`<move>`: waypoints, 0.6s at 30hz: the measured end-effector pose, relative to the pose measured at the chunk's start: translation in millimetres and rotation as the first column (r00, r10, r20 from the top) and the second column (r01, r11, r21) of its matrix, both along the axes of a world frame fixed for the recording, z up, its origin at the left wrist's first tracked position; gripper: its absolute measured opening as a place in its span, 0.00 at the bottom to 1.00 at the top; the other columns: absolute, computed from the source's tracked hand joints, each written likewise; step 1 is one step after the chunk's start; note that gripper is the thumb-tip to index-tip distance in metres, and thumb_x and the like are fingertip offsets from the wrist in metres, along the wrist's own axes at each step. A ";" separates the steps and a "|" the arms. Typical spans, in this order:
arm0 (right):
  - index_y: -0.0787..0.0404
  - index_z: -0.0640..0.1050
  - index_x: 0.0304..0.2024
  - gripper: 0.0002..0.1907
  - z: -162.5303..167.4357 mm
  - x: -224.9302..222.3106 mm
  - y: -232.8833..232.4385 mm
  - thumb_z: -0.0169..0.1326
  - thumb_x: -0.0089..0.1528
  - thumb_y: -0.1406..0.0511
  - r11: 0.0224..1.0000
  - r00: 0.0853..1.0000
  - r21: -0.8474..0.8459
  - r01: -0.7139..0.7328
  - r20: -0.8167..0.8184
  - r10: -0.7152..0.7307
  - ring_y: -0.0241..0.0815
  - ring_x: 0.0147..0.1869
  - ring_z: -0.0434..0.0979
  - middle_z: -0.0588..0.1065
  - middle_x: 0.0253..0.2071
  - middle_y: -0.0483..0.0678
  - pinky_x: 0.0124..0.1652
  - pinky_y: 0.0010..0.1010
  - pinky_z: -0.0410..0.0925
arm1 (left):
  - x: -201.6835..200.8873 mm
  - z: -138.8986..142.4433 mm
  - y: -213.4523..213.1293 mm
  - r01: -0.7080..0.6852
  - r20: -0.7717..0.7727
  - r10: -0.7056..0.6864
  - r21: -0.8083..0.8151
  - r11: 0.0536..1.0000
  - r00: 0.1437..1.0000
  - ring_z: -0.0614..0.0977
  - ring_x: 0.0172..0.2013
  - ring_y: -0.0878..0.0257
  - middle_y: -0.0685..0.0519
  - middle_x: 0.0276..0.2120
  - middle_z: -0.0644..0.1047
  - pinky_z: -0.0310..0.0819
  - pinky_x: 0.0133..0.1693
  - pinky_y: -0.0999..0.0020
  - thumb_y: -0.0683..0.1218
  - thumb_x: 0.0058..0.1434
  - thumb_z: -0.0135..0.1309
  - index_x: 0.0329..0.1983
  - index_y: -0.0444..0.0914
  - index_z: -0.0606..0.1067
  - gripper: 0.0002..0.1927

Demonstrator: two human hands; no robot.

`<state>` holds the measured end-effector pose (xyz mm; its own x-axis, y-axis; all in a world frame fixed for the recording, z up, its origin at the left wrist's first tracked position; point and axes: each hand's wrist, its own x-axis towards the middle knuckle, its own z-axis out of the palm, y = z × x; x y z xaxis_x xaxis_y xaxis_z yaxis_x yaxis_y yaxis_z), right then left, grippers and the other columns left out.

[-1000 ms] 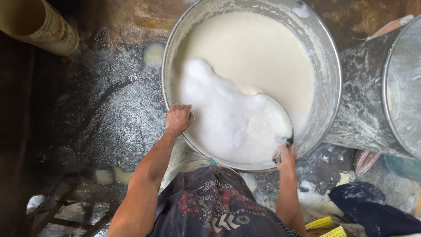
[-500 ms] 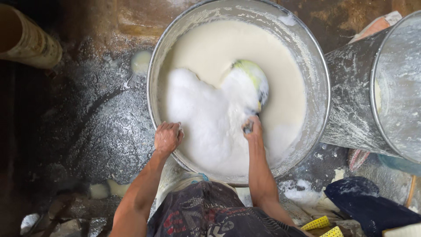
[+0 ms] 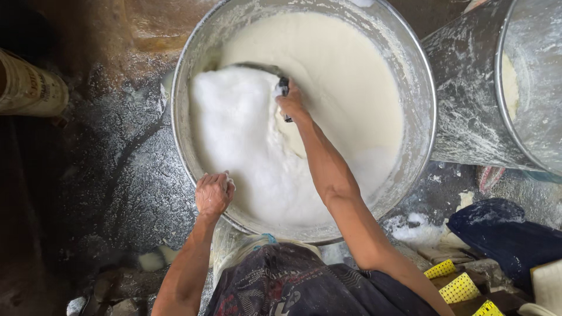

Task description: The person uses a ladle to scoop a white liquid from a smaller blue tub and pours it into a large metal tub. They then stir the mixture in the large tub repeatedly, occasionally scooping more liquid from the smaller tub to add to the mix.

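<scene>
Looking down from the head camera, a large round metal basin (image 3: 419, 140) fills the middle of the frame, holding creamy white liquid (image 3: 351, 76) with a thick mass of white foam (image 3: 240, 146) gathered on its left side. The right hand (image 3: 291, 102) reaches far into the basin, its fingers closed around the dark handle of a scoop (image 3: 257, 69), whose rim shows at the top edge of the foam. The left hand (image 3: 213, 194) rests on the near rim of the basin, fingers curled over the edge and gripping it. A second metal basin (image 3: 468, 111) stands tilted just beside the first on the right. The wet, dark floor (image 3: 111, 175) spreads out to the left, flecked with white. A dark blue cloth (image 3: 503, 234) lies at lower right, near some yellow dotted pieces (image 3: 459, 287).
</scene>
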<state>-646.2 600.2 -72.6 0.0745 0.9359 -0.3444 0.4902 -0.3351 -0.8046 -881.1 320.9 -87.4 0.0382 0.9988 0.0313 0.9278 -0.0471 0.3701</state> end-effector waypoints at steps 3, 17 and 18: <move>0.56 0.53 0.75 0.48 -0.8 2.6 -17.1 0.56 0.54 0.63 0.979 0.970 -0.179 -0.101 0.201 0.137 0.54 0.46 0.84 0.78 0.52 0.59 0.53 0.41 0.74 | 1.1 -1.7 0.1 0.004 -0.004 -0.004 0.032 0.999 1.000 0.84 0.42 0.54 0.48 0.37 0.83 0.70 0.59 0.53 0.46 0.61 0.52 0.45 0.38 0.81 0.13; 0.48 0.52 0.76 0.48 -2.0 60.5 -158.9 0.58 0.56 0.62 0.943 0.851 -0.331 -0.044 0.482 0.209 0.62 0.64 0.73 0.73 0.60 0.60 0.61 0.49 0.66 | -2.3 3.0 -5.8 0.024 0.024 -0.026 0.089 0.996 0.999 0.83 0.40 0.51 0.47 0.36 0.83 0.72 0.52 0.55 0.47 0.59 0.56 0.44 0.38 0.81 0.13; 0.50 0.51 0.77 0.49 -4.4 66.9 -168.6 0.58 0.56 0.62 0.947 0.860 -0.320 -0.042 0.471 0.197 0.62 0.64 0.73 0.74 0.60 0.61 0.62 0.49 0.67 | -2.9 2.3 -5.3 0.027 0.031 -0.030 0.103 0.994 0.999 0.83 0.41 0.50 0.47 0.37 0.83 0.72 0.52 0.56 0.48 0.59 0.56 0.44 0.38 0.81 0.13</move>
<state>-579.3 431.6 -77.0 0.2001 0.8127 -0.5473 0.8447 -0.4261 -0.3239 -883.9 315.6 -85.1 0.0638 0.9888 0.1352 0.9131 -0.1125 0.3918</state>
